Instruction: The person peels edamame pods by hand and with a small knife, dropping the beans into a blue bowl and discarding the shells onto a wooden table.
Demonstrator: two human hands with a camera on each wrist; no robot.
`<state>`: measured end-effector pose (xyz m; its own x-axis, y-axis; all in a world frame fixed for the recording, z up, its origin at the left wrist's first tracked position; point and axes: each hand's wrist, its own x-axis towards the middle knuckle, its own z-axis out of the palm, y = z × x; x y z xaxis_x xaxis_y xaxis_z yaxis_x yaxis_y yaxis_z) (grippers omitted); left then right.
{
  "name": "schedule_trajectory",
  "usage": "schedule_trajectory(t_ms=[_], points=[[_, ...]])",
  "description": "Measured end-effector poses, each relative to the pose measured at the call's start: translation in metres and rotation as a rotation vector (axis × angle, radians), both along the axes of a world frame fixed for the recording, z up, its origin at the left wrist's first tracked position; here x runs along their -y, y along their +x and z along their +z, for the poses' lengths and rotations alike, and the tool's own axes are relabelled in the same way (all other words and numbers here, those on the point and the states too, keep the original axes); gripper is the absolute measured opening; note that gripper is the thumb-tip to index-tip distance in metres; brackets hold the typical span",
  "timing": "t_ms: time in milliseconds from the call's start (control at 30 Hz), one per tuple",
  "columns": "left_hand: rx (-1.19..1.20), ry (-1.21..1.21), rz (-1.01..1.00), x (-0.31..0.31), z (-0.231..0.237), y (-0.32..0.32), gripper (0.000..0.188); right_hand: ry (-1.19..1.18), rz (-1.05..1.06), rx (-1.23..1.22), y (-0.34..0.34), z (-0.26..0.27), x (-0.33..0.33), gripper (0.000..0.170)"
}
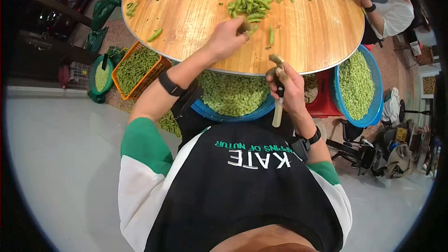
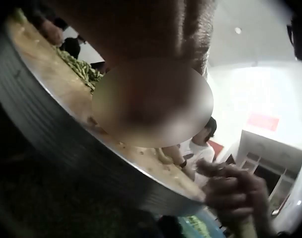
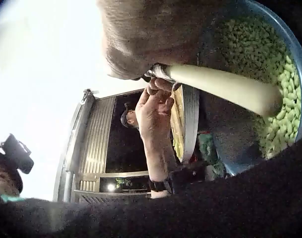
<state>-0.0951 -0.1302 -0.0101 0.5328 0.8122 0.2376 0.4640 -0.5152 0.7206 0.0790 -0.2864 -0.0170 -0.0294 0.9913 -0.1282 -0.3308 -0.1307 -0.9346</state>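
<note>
In the head view my left hand reaches over the round table, its fingers bent in around a green bean pod at their tips. A dark cover or stain shows on a fingertip. My right hand is at the table's near edge and grips a tool with a black collar and a pale rounded handle. The handle points back toward my body; its other end is hidden in the hand. The right wrist view shows the same handle up close. A pile of bean pods lies beyond my left hand.
The wooden table holds scattered pods. Below its edge stand a blue basin of shelled beans, another blue basin at right, and an orange crate of pods at left. Another person sits at the far right.
</note>
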Motion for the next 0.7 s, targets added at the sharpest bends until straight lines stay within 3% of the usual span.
schedule_trajectory(t_ms=[67, 100, 167, 233, 300, 533, 633, 700], points=[[0.289, -0.414, -0.078, 0.016, 0.011, -0.011, 0.013, -0.027, -0.004, -0.175, -0.007, 0.003, -0.006, 0.037], [0.284, -0.416, -0.078, 0.024, 0.012, -0.013, 0.013, -0.03, -0.005, -0.18, -0.01, 0.002, -0.009, 0.037], [0.471, -0.691, -0.139, 0.04, 0.013, -0.016, 0.011, -0.087, 0.032, -0.304, -0.015, -0.002, -0.013, 0.031], [0.5, -0.721, -0.155, 0.055, 0.019, -0.014, 0.007, -0.1, 0.025, -0.31, -0.019, 0.001, -0.014, 0.027], [0.639, -0.899, -0.227, 0.061, 0.02, -0.015, 0.006, -0.056, 0.142, -0.368, -0.019, 0.003, -0.014, 0.028], [0.498, -0.858, -0.175, 0.061, 0.011, -0.023, 0.008, -0.067, 0.164, -0.384, -0.021, 0.009, -0.009, 0.029], [0.502, -0.758, -0.163, 0.064, 0.011, -0.023, 0.008, -0.054, 0.151, -0.353, -0.023, 0.008, -0.009, 0.04], [0.535, -0.735, -0.176, 0.064, 0.006, -0.024, 0.008, -0.044, 0.152, -0.381, -0.023, 0.008, -0.009, 0.026]])
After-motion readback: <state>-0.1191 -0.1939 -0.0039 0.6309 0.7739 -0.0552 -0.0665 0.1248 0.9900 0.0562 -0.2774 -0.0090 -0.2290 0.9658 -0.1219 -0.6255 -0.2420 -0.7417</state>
